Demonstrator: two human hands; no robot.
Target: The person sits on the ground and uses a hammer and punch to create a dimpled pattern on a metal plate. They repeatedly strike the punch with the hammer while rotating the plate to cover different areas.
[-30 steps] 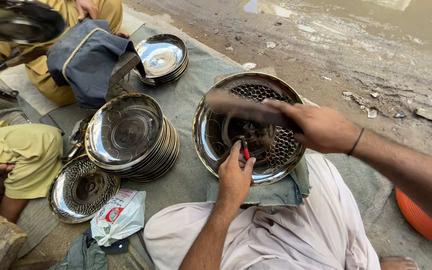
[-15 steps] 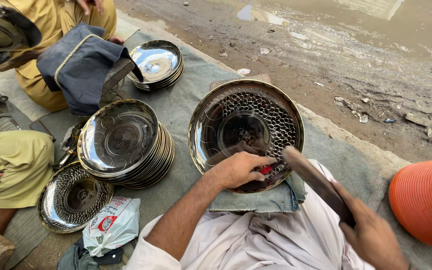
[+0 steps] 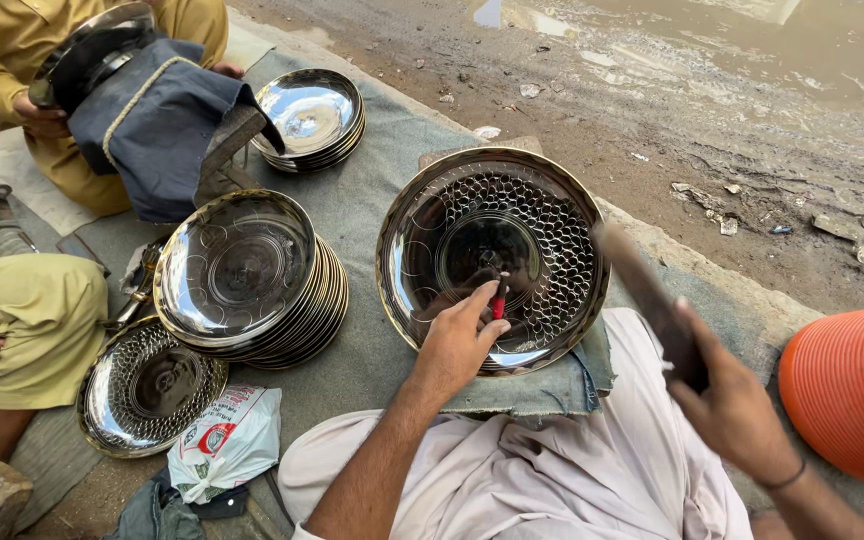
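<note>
Right hand [image 3: 727, 400] is swinging up and back now, lifting the dark hammer-like bar [image 3: 652, 300] clear of the patterned steel tray [image 3: 552, 250] where half a second ago it was lower by the lap; fingers are wrapped fully round its handle. Left hand [image 3: 457, 340] is staying put, fingertips pinched closed on a small red-tipped punch [image 3: 498, 300], standing it upright on the tray's inner ring. To my eye, that raised bar is reading as the wind-up between blows. The tray is resting tilted on a folded cloth [image 3: 552, 385] over the knees, holding nothing but the punch tip. Beside it, a stack of plain shiny trays [image 3: 242, 270] is sitting on the grey mat [image 3: 362, 210], another small stack [image 3: 312, 115] farther off, and one finished patterned tray [image 3: 147, 385] lying alone.
</note>
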